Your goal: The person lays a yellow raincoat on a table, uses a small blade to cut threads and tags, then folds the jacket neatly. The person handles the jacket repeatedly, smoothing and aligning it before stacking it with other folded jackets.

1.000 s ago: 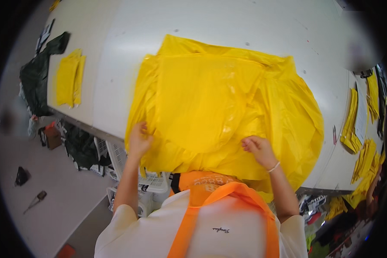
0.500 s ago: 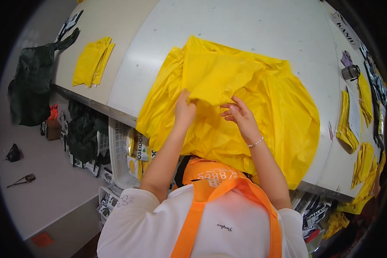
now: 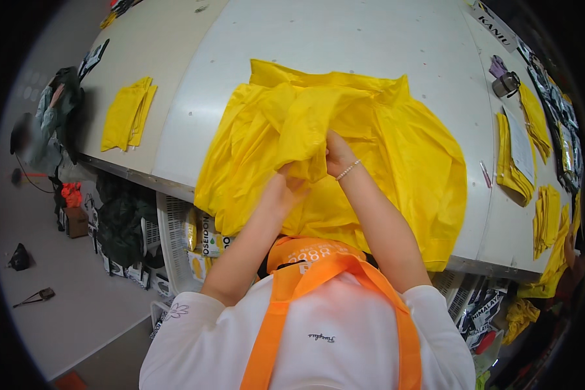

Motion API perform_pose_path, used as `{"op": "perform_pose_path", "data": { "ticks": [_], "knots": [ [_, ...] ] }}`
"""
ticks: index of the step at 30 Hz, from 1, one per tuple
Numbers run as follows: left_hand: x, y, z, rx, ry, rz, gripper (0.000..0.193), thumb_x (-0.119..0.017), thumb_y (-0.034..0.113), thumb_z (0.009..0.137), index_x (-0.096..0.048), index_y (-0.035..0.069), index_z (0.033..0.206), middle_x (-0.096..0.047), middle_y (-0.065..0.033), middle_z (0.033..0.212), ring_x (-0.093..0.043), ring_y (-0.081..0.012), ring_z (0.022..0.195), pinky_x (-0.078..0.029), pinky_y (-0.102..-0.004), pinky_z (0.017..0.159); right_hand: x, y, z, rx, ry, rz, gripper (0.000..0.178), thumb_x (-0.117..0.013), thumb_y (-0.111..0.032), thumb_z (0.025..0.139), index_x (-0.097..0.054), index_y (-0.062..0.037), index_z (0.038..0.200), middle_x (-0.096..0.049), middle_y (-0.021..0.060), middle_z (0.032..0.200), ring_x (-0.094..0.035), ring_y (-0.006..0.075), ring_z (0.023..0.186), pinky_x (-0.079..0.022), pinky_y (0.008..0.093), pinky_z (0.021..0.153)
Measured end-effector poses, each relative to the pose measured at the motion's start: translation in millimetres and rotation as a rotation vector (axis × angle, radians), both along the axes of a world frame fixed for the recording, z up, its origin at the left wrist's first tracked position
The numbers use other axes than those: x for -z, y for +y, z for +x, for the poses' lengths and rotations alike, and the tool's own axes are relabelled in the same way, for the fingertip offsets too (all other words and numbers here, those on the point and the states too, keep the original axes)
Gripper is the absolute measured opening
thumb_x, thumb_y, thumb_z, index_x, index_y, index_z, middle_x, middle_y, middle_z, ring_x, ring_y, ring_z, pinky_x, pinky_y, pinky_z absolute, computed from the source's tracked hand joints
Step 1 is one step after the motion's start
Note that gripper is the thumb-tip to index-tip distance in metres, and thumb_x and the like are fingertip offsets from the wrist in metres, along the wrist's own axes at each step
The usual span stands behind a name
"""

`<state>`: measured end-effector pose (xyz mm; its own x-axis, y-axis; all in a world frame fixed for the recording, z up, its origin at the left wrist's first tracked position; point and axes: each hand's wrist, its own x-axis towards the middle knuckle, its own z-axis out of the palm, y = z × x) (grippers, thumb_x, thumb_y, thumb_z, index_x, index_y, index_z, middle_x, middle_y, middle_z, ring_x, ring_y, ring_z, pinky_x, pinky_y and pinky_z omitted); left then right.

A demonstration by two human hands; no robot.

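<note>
A large yellow garment (image 3: 416, 175) of thin, smooth cloth, perhaps a raincoat, is spread in loose folds before me. Its straight upper edge points away from me, and its lower part reaches the table's near edge. A narrow folded flap (image 3: 305, 123) of it is lifted at the middle. My right hand (image 3: 339, 155), a beaded bracelet at its wrist, grips the right side of this flap with bent fingers. Just under the flap's lower end is my left hand (image 3: 285, 194). It is smeared by motion and its fingertips are partly hidden by the cloth, so its grip is unclear.
Folded yellow pieces (image 3: 129, 114) lie on the table's left part. More yellow bundles (image 3: 515, 159), a pen (image 3: 485, 174) and a dark-lidded bottle (image 3: 506, 84) are at the right. A white basket (image 3: 173, 240) with packages stands below the front edge. Another person (image 3: 55, 120) is at far left.
My right hand has moved left and inward, and its spread fingers have closed on the flap. My left hand has dropped lower. The flap is narrower and the garment's far edge straighter.
</note>
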<state>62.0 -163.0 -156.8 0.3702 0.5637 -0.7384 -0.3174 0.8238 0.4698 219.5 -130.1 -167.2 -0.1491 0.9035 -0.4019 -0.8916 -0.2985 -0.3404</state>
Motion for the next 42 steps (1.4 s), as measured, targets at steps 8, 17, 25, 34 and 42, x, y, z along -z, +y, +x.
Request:
{"op": "perform_pose_path", "data": {
  "ticks": [8, 17, 25, 34, 42],
  "knots": [
    [8, -6, 38, -0.365, -0.269, 0.017, 0.035, -0.063, 0.024, 0.085, -0.051, 0.006, 0.112, -0.054, -0.0066, 0.115, -0.053, -0.0212, 0.102, -0.045, -0.0358, 0.088, -33, -35, 31, 0.27, -1.03, -0.173, 0.024, -0.064, -0.024, 0.082, -0.053, -0.0029, 0.084, -0.056, 0.0036, 0.066, -0.048, 0.0115, 0.044, -0.04, 0.0249, 0.038],
    [4, -46, 47, -0.275, -0.103, 0.048, 0.033, -0.059, 0.001, 0.081, -0.051, 0.009, 0.112, -0.057, -0.0053, 0.105, -0.056, -0.0211, 0.096, -0.049, -0.0385, 0.082, -59, -132, 59, 0.377, -2.049, -0.236, 0.033, -0.074, -0.017, 0.074, -0.047, 0.0, 0.083, -0.055, 0.0134, 0.08, -0.057, 0.0242, 0.071, -0.043, 0.0323, 0.059],
    [-45, -45, 29, -0.123, -0.12, 0.239, 0.037, -0.061, 0.004, 0.08, -0.048, 0.006, 0.115, -0.057, -0.0066, 0.106, -0.057, -0.0202, 0.096, -0.05, -0.0361, 0.078, -102, -61, 37, -0.131, -1.894, 0.553, 0.013, -0.057, -0.013, 0.087, -0.057, 0.0006, 0.087, -0.06, 0.0098, 0.08, -0.054, 0.0199, 0.068, -0.045, 0.0314, 0.063],
    [-69, -5, 36, -0.207, -0.179, 0.45, 0.031, -0.058, 0.006, 0.084, -0.05, 0.003, 0.113, -0.059, -0.0069, 0.102, -0.059, -0.019, 0.094, -0.048, -0.0332, 0.084, 34, 15, -1, -0.427, -1.198, 0.465, 0.027, -0.046, -0.02, 0.09, -0.061, 0.0018, 0.087, -0.064, 0.0099, 0.079, -0.059, 0.0171, 0.077, -0.046, 0.0311, 0.069],
    [-48, 15, -17, -0.075, -0.367, 0.437, 0.036, -0.056, 0.014, 0.084, -0.047, 0.003, 0.117, -0.056, -0.0067, 0.109, -0.056, -0.0179, 0.098, -0.047, -0.0316, 0.082, 16, -106, 62, 0.076, -1.791, 0.233, 0.035, -0.064, -0.016, 0.08, -0.056, -0.0055, 0.112, -0.054, 0.0146, 0.114, -0.059, 0.0245, 0.087, -0.049, 0.0313, 0.073]
  ]
}}
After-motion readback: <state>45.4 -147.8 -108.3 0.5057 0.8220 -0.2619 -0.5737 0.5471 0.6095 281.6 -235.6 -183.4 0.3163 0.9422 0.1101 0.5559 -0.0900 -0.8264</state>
